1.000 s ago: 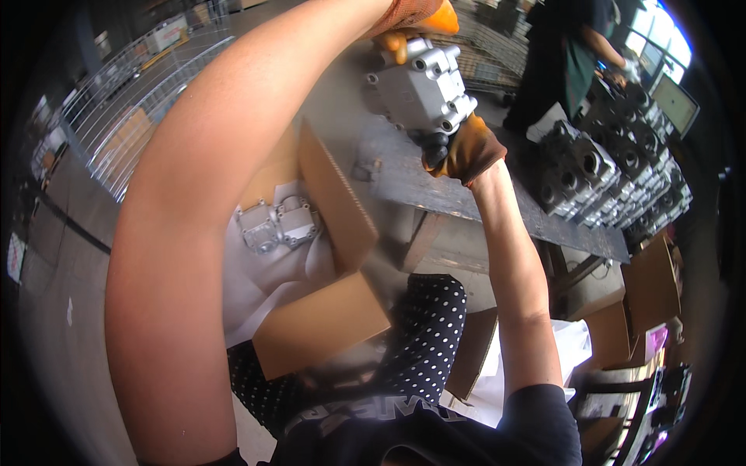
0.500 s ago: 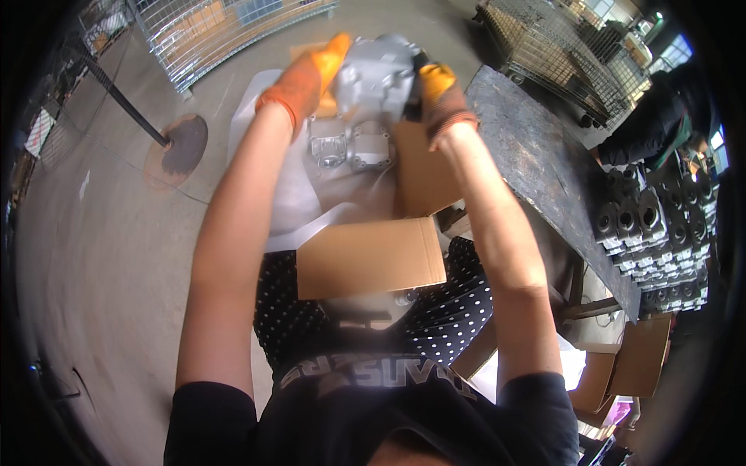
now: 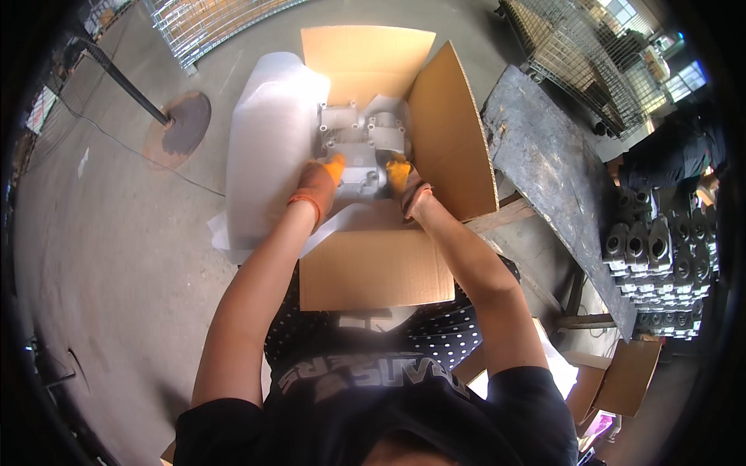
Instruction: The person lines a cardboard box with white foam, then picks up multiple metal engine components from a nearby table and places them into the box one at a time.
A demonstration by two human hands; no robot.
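Inside an open cardboard box (image 3: 452,128) lie several grey metal castings with round bosses. My left hand (image 3: 318,185), in an orange and yellow work glove, grips the left end of the nearest casting (image 3: 356,161). At its right end is my right hand (image 3: 405,185), gloved likewise, its fingers closed on the part. Two more castings, one at the far left (image 3: 339,118) and one at the far right (image 3: 386,133), sit beyond it. White foam sheet (image 3: 268,147) drapes over the box's left side, and its near edge passes below my hands.
Right of the box stands a dark, worn metal-topped table (image 3: 536,147). Stacked grey castings (image 3: 657,248) are at its far right, near another person (image 3: 672,151). Wire cages (image 3: 221,27) stand beyond. A post on a round base (image 3: 186,124) and a cable are on the left floor.
Both hands have come down and nearer to me, carrying the casting from above the far side of the box into its near part. The far and right flaps now stand in fuller view.
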